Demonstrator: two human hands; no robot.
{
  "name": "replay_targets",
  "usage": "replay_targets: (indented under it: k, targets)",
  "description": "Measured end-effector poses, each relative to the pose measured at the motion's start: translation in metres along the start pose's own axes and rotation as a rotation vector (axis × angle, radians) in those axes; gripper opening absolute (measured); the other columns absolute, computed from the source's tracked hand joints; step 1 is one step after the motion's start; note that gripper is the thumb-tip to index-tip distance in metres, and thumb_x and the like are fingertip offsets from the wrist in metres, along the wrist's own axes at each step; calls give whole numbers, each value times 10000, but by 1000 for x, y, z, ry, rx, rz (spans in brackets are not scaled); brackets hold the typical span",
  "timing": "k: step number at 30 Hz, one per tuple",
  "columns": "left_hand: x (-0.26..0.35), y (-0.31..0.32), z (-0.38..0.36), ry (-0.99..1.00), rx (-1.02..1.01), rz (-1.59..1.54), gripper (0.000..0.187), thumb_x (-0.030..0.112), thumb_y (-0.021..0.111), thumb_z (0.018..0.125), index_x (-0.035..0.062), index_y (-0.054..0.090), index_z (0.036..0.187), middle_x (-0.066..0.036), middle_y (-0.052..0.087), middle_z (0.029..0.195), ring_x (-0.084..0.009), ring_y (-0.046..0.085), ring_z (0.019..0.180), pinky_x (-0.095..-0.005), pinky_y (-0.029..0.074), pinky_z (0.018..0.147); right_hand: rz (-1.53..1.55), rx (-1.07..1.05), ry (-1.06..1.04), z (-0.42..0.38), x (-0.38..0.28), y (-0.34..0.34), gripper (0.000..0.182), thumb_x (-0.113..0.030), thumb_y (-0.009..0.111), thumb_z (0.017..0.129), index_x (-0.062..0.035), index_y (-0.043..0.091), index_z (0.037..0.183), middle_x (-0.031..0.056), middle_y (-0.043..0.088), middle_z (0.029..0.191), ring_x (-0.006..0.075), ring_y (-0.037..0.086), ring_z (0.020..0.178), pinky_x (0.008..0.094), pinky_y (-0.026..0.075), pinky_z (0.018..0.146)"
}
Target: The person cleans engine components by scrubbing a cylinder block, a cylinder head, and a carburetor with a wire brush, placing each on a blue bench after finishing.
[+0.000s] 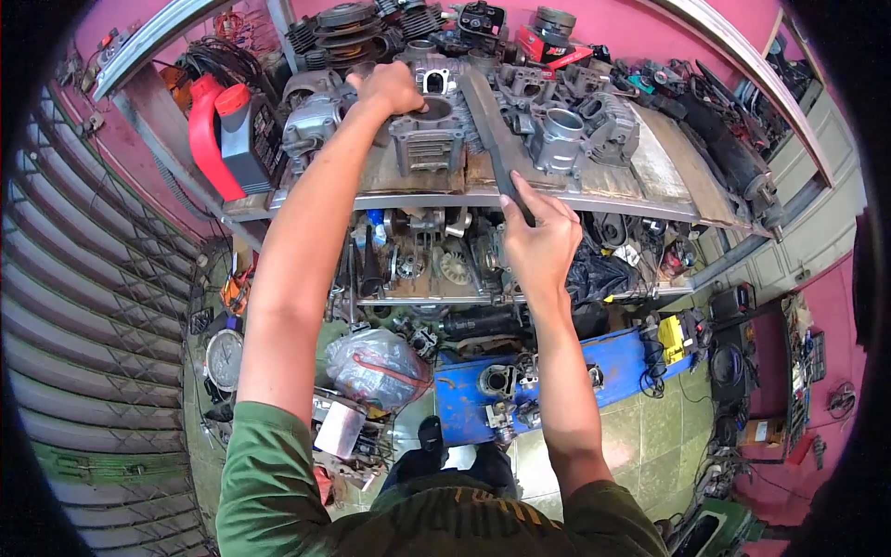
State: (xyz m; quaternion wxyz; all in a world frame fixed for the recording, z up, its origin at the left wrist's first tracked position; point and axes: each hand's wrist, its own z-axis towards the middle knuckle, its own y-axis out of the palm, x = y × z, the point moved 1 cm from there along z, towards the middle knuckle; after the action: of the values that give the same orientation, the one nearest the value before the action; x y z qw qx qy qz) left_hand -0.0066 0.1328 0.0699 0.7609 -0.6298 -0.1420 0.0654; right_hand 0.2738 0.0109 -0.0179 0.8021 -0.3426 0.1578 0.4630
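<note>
My right hand [543, 232] is closed round the dark handle of a long brush [489, 125]. The brush slants up and away over the shelf, and its grey bristles face left, close to the right side of a finned metal cylinder block [429, 148]. My left hand [390, 90] grips the far left edge of that block, with a fingertip at the rim of its round bore. Part of the left hand's grip is hidden behind the hand itself. Right of the brush stands another cylinder block [559, 139].
Engine parts crowd the wooden shelf [664, 172], with a grey oil bottle [251, 139] at its left end. More parts fill the lower shelf. Below are a plastic bag [376, 367] and a blue board [464, 404] with metal parts on it. A folding metal gate [93, 306] stands left.
</note>
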Motion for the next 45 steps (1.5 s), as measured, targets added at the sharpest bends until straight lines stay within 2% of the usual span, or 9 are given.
replay_targets:
  k: [7, 15, 19, 24, 27, 31, 32, 39, 45]
  targets:
    - [12, -15, -43, 183, 379, -127, 374, 377, 865, 704, 229, 810, 1043, -40, 777, 937, -244, 711, 961, -509, 291, 999, 74, 38, 41, -2, 2, 1, 353, -126, 801, 802, -109, 782, 1155, 148, 754, 895, 295, 707, 846, 394, 482, 912]
    - [3, 33, -77, 423, 876, -396, 323, 172, 869, 677, 143, 698, 950, 3, 720, 1036, -218, 675, 1044, -499, 268, 1013, 75, 70, 7, -9, -10, -6, 362, -105, 803, 795, -117, 783, 1156, 142, 756, 906, 280, 709, 875, 393, 482, 915]
    - [-11, 39, -95, 398, 831, -413, 483, 266, 912, 682, 171, 721, 1115, -26, 687, 1186, -226, 598, 1217, -513, 258, 1029, 52, 41, -14, -10, -22, -2, 359, -122, 792, 810, -133, 781, 1168, 130, 756, 921, 266, 704, 913, 407, 444, 968]
    - [-29, 22, -77, 153, 388, -421, 890, 519, 885, 705, 120, 577, 1438, -120, 653, 1359, -318, 543, 1321, -555, 280, 1091, -22, 86, -130, 3, -27, 5, 371, -73, 795, 816, -109, 769, 1185, 158, 762, 958, 301, 724, 873, 383, 531, 881]
    - [-35, 2, -72, 184, 69, -386, 914, 538, 858, 734, 97, 540, 1468, -137, 660, 1353, -345, 573, 1292, -619, 274, 1101, 3, 82, -74, 14, -24, 7, 375, -134, 795, 809, -150, 777, 1184, 126, 759, 926, 263, 705, 917, 416, 426, 982]
    - [-44, 12, -59, 183, -75, -839, 952, 321, 956, 659, 3, 530, 1449, -187, 680, 1281, -265, 690, 1074, -492, 529, 969, -26, 67, -77, 21, -30, 0, 375, -168, 804, 810, -175, 780, 1184, 114, 772, 948, 246, 714, 953, 433, 399, 1028]
    - [-42, 14, -64, 180, -16, -876, 985, 226, 979, 622, -28, 513, 1451, -186, 690, 1244, -224, 701, 982, -366, 586, 862, -75, 94, -121, 21, -31, 0, 372, -185, 806, 811, -188, 782, 1182, 109, 773, 952, 243, 716, 968, 460, 378, 1048]
    - [-47, 41, -92, 323, 338, -775, 1003, 329, 1000, 532, -20, 595, 1380, -210, 657, 1341, -303, 640, 1242, -363, 473, 1081, -292, -50, -202, 14, -49, -4, 455, -259, 808, 823, -236, 738, 1272, 104, 778, 983, 224, 716, 979, 501, 314, 1126]
    - [-43, 71, -120, 331, 550, -765, 930, 398, 992, 505, 153, 662, 1340, -104, 565, 1495, -281, 569, 1345, -520, 339, 1155, -326, -86, -292, -20, -46, -26, 477, -233, 815, 825, -240, 725, 1293, 66, 776, 912, 195, 718, 877, 504, 315, 1129]
